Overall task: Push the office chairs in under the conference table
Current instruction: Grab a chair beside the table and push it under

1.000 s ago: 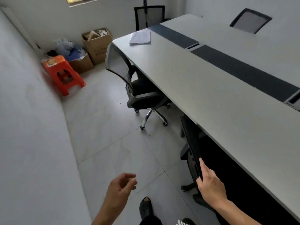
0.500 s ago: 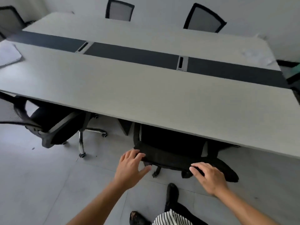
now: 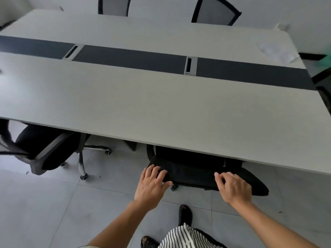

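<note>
A black office chair [image 3: 193,171] stands right in front of me, its seat under the near edge of the long white conference table [image 3: 143,108]; only the top of its backrest shows. My left hand [image 3: 152,183] lies on the left end of that backrest top with fingers straight and thumb spread. My right hand [image 3: 232,187] rests on the right part of the top, fingers bent over the edge. A second black chair [image 3: 44,149] stands at the left, turned sideways and only partly under the table.
Two mesh-backed chairs [image 3: 215,12] stand at the table's far side. A dark strip with cable slots [image 3: 190,66] runs along the tabletop, and a sheet of paper [image 3: 275,52] lies at its far right corner. My feet [image 3: 185,214] are on the grey tiled floor behind the chair.
My view swung from the aisle to face the table. My left hand came onto the backrest top beside my right hand, and the chair now sits slightly further under the table.
</note>
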`<state>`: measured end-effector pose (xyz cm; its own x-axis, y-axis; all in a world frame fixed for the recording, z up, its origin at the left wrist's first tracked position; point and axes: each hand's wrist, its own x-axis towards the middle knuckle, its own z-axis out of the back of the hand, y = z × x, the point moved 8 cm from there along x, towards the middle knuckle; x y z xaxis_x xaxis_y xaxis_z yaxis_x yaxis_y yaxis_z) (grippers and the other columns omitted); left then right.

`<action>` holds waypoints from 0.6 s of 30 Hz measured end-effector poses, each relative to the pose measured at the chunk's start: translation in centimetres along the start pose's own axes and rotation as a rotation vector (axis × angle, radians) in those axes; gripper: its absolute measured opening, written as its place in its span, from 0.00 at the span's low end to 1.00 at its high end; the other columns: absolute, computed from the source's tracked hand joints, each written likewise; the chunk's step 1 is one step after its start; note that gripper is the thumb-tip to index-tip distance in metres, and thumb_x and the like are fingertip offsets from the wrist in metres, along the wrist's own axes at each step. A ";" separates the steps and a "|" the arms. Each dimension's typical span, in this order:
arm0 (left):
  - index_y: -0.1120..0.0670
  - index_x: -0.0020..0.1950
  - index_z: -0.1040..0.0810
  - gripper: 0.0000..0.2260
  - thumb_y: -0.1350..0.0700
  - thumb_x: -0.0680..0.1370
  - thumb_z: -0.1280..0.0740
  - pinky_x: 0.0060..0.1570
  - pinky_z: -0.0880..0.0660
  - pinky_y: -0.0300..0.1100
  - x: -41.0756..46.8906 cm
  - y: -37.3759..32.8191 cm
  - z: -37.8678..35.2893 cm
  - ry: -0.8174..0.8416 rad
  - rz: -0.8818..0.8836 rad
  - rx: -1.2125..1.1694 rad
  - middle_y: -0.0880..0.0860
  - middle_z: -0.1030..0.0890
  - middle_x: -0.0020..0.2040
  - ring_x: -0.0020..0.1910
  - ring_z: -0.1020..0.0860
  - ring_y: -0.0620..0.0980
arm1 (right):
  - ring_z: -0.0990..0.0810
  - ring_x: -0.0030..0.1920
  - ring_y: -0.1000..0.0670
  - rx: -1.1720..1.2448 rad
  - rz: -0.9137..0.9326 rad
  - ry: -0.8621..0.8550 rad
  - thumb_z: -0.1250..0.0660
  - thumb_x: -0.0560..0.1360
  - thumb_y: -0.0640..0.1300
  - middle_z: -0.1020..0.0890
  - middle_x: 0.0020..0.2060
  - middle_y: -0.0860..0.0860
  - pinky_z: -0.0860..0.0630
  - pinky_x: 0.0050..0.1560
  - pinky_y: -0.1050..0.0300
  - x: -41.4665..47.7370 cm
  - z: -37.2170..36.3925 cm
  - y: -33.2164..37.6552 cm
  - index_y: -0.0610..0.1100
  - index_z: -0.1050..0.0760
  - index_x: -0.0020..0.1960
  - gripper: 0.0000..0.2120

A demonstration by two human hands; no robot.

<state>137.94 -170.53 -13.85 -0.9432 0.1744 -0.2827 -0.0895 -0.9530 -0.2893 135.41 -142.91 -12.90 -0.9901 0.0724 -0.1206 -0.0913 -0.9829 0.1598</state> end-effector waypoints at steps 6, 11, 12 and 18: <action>0.47 0.64 0.30 0.23 0.37 0.78 0.53 0.68 0.33 0.53 0.8 -1.0 -0.2 -0.035 0.008 0.077 0.49 0.24 0.62 0.66 0.31 0.55 | 0.22 0.28 0.50 0.044 0.075 -0.072 0.46 0.73 0.61 0.20 0.27 0.54 0.39 0.24 0.65 0.6 0.8 -0.9 0.51 0.22 0.31 0.22; 0.47 0.68 0.32 0.29 0.34 0.77 0.58 0.69 0.37 0.51 0.7 -0.4 0.1 -0.021 0.017 0.066 0.50 0.27 0.67 0.71 0.36 0.54 | 0.20 0.36 0.51 0.054 0.051 0.013 0.43 0.75 0.59 0.18 0.35 0.55 0.30 0.30 0.59 0.7 0.0 -0.9 0.52 0.20 0.38 0.18; 0.47 0.69 0.33 0.30 0.33 0.76 0.58 0.70 0.38 0.50 0.5 0.0 0.4 -0.021 0.032 0.029 0.50 0.29 0.69 0.73 0.39 0.53 | 0.20 0.39 0.51 0.083 0.055 0.054 0.41 0.76 0.58 0.18 0.38 0.55 0.27 0.33 0.57 0.8 -0.4 -0.4 0.51 0.20 0.41 0.16; 0.49 0.65 0.28 0.17 0.45 0.78 0.42 0.65 0.33 0.43 -2.7 1.3 4.5 -0.146 0.108 -0.288 0.47 0.26 0.65 0.69 0.33 0.46 | 0.20 0.44 0.56 0.304 0.234 0.260 0.37 0.76 0.53 0.18 0.44 0.58 0.26 0.43 0.59 1.4 -0.4 7.6 0.53 0.20 0.51 0.09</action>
<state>138.93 -173.38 -9.40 -0.9801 0.0187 -0.1976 0.0879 -0.8516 -0.5168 133.35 -150.35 -12.29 -0.9316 -0.2283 -0.2829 0.0655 -0.8708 0.4872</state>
